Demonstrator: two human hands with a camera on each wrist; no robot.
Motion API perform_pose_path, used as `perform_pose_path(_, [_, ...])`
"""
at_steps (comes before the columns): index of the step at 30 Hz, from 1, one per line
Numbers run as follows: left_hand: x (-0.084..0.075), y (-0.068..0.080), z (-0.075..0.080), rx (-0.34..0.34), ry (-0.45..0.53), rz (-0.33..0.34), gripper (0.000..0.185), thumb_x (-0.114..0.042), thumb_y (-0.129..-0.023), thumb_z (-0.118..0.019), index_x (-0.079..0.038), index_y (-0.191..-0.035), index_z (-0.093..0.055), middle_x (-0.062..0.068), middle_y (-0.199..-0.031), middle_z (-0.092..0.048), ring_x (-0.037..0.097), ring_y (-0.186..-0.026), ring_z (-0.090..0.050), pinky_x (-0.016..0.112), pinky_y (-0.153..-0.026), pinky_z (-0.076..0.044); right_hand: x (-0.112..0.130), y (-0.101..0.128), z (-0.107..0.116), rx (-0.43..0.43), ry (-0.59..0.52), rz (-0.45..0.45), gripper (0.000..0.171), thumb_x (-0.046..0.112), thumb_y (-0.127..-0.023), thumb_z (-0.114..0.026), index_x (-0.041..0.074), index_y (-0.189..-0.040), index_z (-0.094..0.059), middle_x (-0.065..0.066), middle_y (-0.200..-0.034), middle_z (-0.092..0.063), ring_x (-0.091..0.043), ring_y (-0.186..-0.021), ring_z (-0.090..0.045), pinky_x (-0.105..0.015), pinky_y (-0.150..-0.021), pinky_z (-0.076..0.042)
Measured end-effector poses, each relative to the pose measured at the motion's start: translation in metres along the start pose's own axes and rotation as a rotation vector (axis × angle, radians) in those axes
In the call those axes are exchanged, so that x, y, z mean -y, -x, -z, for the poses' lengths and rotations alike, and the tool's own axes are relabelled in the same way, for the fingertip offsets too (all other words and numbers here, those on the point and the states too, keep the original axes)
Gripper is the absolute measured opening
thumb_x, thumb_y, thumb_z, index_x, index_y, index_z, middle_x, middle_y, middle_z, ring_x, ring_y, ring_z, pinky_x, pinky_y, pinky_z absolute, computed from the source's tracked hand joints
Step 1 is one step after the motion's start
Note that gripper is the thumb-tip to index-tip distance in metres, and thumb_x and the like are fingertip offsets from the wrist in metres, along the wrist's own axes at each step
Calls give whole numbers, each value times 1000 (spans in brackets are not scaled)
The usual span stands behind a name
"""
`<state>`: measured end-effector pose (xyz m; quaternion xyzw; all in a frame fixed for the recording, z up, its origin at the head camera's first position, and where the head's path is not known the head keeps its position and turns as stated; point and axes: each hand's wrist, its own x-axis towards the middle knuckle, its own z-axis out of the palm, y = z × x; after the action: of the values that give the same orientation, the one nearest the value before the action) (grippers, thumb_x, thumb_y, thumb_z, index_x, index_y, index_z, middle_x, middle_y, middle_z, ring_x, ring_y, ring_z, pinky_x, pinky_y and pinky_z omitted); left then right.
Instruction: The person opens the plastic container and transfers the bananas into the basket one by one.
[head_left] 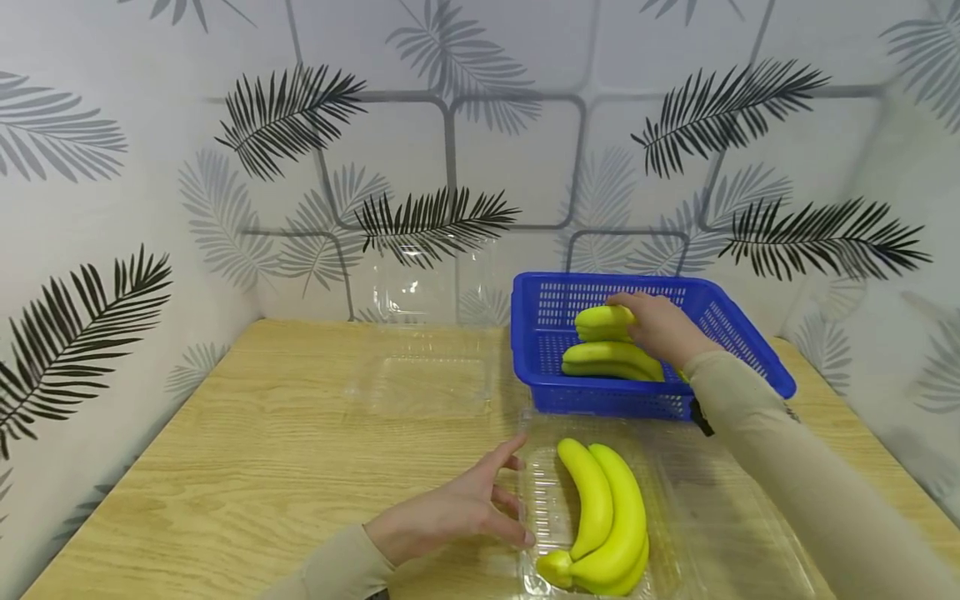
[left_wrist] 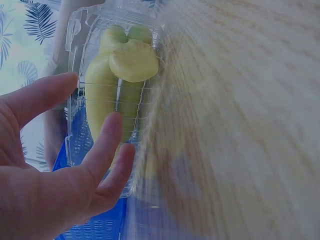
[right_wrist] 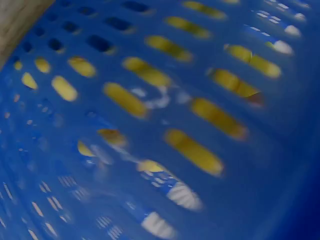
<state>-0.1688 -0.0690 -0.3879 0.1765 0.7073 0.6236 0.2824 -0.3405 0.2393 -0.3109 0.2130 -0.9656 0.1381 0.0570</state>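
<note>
My right hand point(head_left: 660, 321) reaches into the blue plastic basket point(head_left: 600, 400) and grips a banana bunch point(head_left: 600, 318) near its back. Another banana bunch point(head_left: 611, 360) lies in the basket just in front. In the right wrist view the basket's slotted wall point(right_wrist: 270, 165) fills the picture, yellow showing through the slots and the hand hidden. My left hand point(head_left: 461, 512) has its fingers spread at the left side of a clear plastic container point(head_left: 543, 500). Inside that container lies a bunch of yellow bananas point(head_left: 626, 517), stem end toward me; the left wrist view shows these bananas point(left_wrist: 100, 95) through the clear wall.
Another clear plastic container point(head_left: 427, 387) stands with its lid point(head_left: 408, 287) raised at the back of the wooden table point(head_left: 262, 467), left of the basket. A patterned wall point(head_left: 517, 158) rises behind the table. My right sleeve point(head_left: 795, 467) passes over the table's right side.
</note>
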Motion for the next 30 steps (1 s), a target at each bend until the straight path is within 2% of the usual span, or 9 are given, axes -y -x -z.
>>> perform_pose_path(7, [-1,0,-1,2,-3,-9,111,2,-73,-80,-28,-158,-15,7,-145,-32,21,-103,-56,33,-85,-48,-12,-2,-16,41,-23,-45,46,-11,-92,-47,-3,-137,-51,-29,-131,-55,-47,-120,-50,-60,-100,-39])
perform_pose_path(11, [-1,-1,-1,1,-8,-8,111,2,-73,-80,-28,-158,-16,7,-145,-33,21,-103,-56,32,-84,-48,-16,-2,-18,44,-42,-38,48,-13,-89,-49,-5,-136,-52,-29,-130,-55,-48,-120,-50,-60,-99,-40])
perform_pose_path(15, [-1,-1,-1,-4,-6,-12,112,4,-72,-80,-27,-158,-15,6,-145,-32,22,-103,-56,32,-84,-48,-16,0,-18,35,-50,-32,49,-13,-86,-50,-6,-135,-53,-30,-129,-55,-48,-120,-50,-61,-98,-40])
perform_pose_path(23, [0,0,-2,-9,-1,-12,112,5,-72,-80,-26,-158,-15,7,-145,-33,23,-103,-55,33,-84,-49,-14,5,-18,48,-54,-71,52,-12,-87,-48,-5,-138,-50,-29,-132,-53,-48,-122,-47,-62,-99,-39])
perform_pose_path(30, [2,0,-2,-8,3,-14,112,4,-72,-80,-25,-158,-15,6,-145,-33,22,-103,-56,33,-84,-49,4,22,-3,2,-11,-35,50,-3,-94,-56,-1,-143,-47,-27,-140,-48,-47,-129,-43,-61,-103,-37])
